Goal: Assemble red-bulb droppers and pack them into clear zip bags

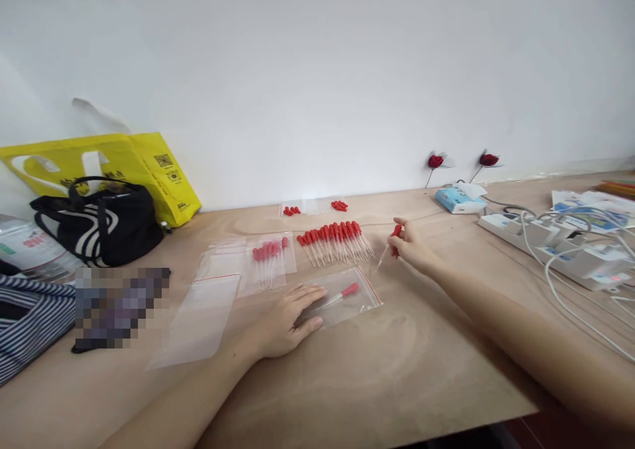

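Note:
A clear zip bag (364, 303) with a red stripe lies flat on the table, with one red-bulbed dropper (350, 289) inside. My left hand (292, 320) rests on the bag's left part, fingers stretched out and thumb apart, covering that end. Right of a long row of droppers (342, 237), my right hand (404, 243) pinches another dropper (397, 231) by its red bulb. Its clear tip points down and left, near the table. Left of the row, several more droppers lie in filled bags (270, 264). Flat zip bags (206, 317) spread out beyond my left hand.
Loose red bulbs (340, 205) lie by the wall. On the left are a yellow bag (163, 171), a black bag (126, 224) and striped cloth (34, 323). A tissue pack (460, 199) and a power strip (560, 247) with cables stand on the right.

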Demonstrator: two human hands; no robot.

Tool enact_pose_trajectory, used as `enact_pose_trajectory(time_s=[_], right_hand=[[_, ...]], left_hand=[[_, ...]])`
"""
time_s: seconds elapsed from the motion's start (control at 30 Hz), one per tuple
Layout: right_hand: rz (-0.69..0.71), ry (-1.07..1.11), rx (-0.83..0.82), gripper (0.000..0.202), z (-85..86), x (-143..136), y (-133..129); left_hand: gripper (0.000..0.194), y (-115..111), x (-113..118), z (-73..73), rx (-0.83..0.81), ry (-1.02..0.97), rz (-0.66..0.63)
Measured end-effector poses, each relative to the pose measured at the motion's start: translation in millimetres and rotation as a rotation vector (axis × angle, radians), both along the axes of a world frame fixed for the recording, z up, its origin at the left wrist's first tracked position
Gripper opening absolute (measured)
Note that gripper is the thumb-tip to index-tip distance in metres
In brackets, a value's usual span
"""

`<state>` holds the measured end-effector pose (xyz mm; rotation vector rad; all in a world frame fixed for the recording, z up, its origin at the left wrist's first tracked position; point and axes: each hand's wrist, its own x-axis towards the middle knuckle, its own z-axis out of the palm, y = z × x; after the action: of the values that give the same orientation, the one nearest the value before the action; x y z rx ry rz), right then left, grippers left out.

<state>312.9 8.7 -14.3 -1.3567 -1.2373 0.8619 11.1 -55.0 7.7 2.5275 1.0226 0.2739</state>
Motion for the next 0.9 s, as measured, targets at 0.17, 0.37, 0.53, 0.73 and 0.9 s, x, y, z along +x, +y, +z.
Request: enact_pose_trajectory(time_s=[0.17, 0.37, 0.53, 0.73, 0.9], right_hand=[[-0.001, 0.200, -0.007, 0.049, -11.4, -25.5, -35.4], [0.119, 0.392, -0.061, 0.036, -14.1, -42.6, -49.5], [0.319, 0.284, -0.107, 0.038, -16.5, -40.2, -55.4], [0.395, 0.143, -0.068, 0.035, -17.0, -44.1, -56.0], [0.426, -0.007, -0.025, 0.025, -17.2, -49.0, -56.8]], left_hand=[[0.043, 0.4, 0.0, -0.9, -0.006, 0.015, 0.001], [0.045, 0.9, -1.1, -3.6, -0.004, 0.002, 0.020], [0.044, 0.0, 0.2, -2.1, 0.000, 0.007, 0.016], [0.043, -0.9, 1.2, -0.9, 0.013, 0.013, 0.011], [0.043, -0.8, 1.8, -0.2, -0.001, 0.019, 0.012]])
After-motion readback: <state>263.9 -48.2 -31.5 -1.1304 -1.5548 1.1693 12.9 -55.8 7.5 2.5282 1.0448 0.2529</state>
